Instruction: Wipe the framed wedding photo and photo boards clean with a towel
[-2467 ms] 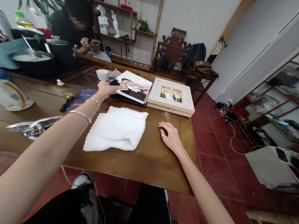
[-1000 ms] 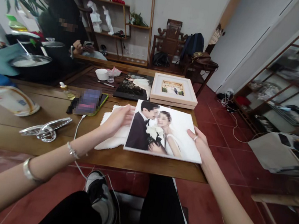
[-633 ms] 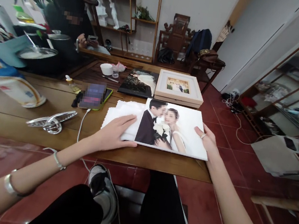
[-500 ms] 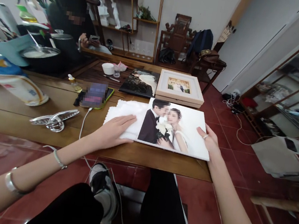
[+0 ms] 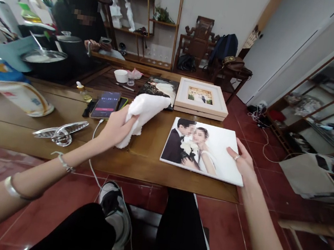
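Observation:
My left hand (image 5: 121, 126) is closed around a white cloth (image 5: 148, 109), lifted above the wooden table. With thumb on top, my right hand (image 5: 244, 164) grips the right edge of a white photo panel (image 5: 222, 149) that shows a couple with a bouquet. The panel lies near the table's front right corner. Behind the cloth is a dark photo panel (image 5: 163, 86), partly hidden by it. Beside that, a pale wooden picture frame (image 5: 200, 112) rests on the table.
Left of the cloth lie a phone (image 5: 105, 104) with a white cable, a small dropper bottle (image 5: 83, 91) and a clear hair claw (image 5: 62, 132). A blue and white packet (image 5: 13, 87) stands farther left. Across the table a person (image 5: 79, 17) holds something small.
My left hand has picked the white cloth up off the table and moved left with it. The couple photo panel has shifted slightly right and toward me with my right hand.

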`<state>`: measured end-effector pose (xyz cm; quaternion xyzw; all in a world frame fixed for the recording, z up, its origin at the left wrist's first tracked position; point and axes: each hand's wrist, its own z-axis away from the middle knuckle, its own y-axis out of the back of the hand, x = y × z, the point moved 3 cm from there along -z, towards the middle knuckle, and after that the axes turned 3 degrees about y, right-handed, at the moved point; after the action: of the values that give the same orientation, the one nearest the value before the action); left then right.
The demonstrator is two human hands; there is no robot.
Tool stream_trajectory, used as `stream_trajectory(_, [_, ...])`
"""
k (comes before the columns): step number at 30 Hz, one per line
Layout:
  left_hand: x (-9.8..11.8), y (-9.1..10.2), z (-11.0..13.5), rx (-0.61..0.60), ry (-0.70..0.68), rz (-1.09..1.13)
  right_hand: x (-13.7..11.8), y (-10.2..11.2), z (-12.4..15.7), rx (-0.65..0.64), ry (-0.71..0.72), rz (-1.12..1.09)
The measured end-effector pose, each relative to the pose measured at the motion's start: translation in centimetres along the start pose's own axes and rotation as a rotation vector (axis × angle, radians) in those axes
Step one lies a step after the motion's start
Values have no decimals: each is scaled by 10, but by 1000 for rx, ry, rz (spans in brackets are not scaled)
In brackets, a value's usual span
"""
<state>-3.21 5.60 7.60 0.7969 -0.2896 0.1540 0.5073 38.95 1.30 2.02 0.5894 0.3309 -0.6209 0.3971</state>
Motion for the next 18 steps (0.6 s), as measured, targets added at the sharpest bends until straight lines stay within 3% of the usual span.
stream_trajectory(5, [16, -12, 10, -53, -187, -28, -1, -38, -9, -98, 58, 36])
stream_trajectory(9, [20, -20, 18, -150, -368, -180, 5, -61, -19, -214, 130, 134])
stream_trajectory(14, [23, -28, 20, -230, -416, -366, 0, -75, -22, -240, 326, 521])
stream_trajectory(18, [28, -41, 17, -244, -372, -474, -14, -85, -19, -283, 351, 874])
